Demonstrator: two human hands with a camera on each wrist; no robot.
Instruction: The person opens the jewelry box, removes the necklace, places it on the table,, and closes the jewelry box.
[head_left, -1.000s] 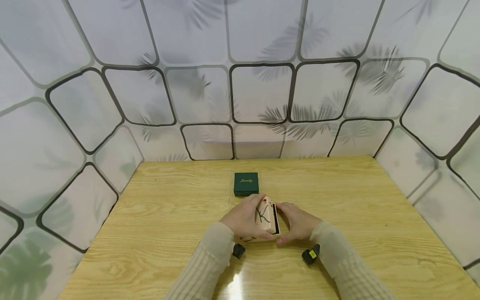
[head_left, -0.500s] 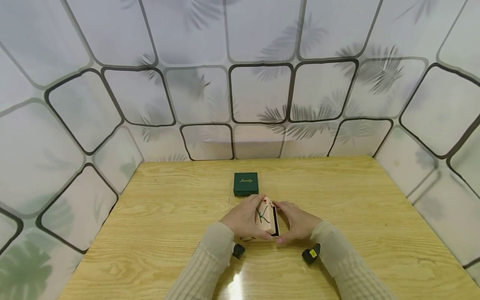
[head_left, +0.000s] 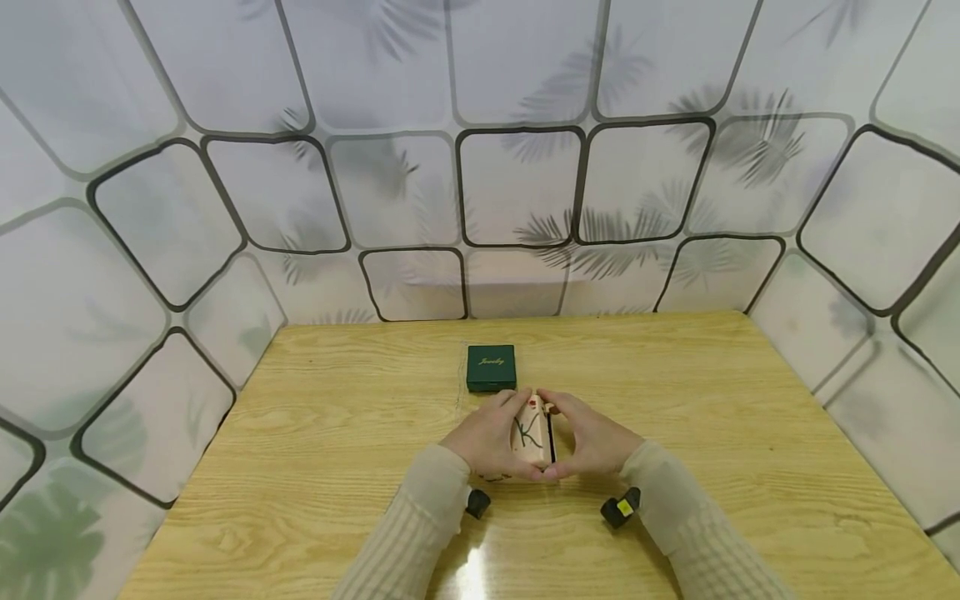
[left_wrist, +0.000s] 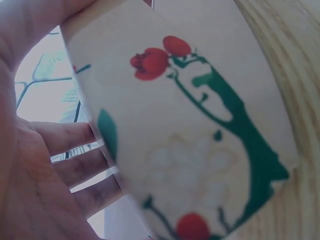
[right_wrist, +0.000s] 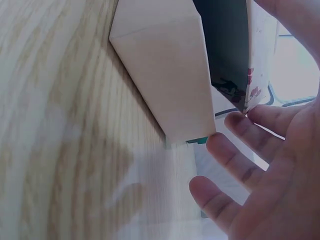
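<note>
A small cream box (head_left: 529, 433) printed with red flowers and green stems stands on the table between both hands. My left hand (head_left: 491, 437) spans its left part, thumb at the near end and fingers at the far end. In the left wrist view the flowered side (left_wrist: 180, 115) fills the middle. My right hand (head_left: 596, 437) holds the right end, thumb near and fingertips at the far corner. The right wrist view shows a flowered lid (right_wrist: 256, 60) standing ajar from the plain cream body (right_wrist: 165, 80), dark inside. Fingertips (right_wrist: 235, 120) meet the lid's corner.
A dark green jewelry box (head_left: 491, 368) with gold lettering sits just beyond the hands. Left of it lies a thin fine chain (head_left: 460, 387). The wooden table (head_left: 337, 467) ends at a patterned curtain (head_left: 517, 183) at the back and sides.
My right hand has moved slightly left, its thumb and fingers closing in on the box's ends. The dark gap at the box's right side has narrowed. The left hand has hardly moved.
</note>
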